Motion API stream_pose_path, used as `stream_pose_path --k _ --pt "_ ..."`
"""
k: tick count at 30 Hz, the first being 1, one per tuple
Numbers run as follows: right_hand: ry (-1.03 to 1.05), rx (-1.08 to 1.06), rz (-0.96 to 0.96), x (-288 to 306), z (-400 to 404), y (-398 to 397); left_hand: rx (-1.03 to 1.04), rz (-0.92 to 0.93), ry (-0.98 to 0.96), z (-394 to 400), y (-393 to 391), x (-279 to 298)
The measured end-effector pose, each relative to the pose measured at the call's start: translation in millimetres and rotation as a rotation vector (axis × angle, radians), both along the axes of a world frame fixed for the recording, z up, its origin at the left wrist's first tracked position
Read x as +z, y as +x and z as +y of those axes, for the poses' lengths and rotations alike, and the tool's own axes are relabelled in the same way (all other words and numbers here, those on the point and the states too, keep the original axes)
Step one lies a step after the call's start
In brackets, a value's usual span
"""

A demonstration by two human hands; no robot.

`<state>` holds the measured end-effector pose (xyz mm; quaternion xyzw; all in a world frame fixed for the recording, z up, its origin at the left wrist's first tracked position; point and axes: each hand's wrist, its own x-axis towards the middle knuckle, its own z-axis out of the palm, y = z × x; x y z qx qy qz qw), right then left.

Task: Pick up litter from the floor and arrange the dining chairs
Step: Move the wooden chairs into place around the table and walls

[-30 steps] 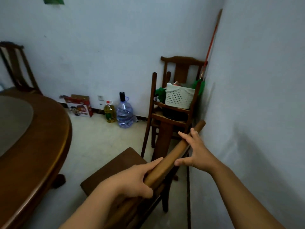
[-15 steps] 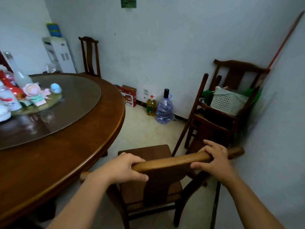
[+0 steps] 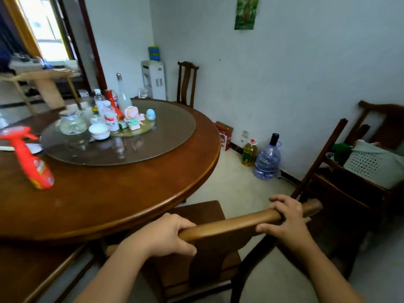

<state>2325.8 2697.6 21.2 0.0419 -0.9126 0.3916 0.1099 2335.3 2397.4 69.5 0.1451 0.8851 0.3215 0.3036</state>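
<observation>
I grip the chair's top rail with both hands, left and right, fingers curled round it. Its seat sits partly under the bench's near edge, not fully in. No litter shows on the floor.

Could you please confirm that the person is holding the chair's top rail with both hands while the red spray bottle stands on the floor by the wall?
Not quite: the head view shows the red spray bottle on the round table, not on the floor. The rest holds: the left hand and the right hand both have a grip on the chair's top rail.
</observation>
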Motion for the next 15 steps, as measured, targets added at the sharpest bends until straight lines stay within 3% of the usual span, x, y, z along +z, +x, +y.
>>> stream_pose_path --k 15 --pt "0.053 0.349 -0.071 0.9 -97.2 -90.7 0.427 0.114 -0.086 -70.1 31.5 -9.5"
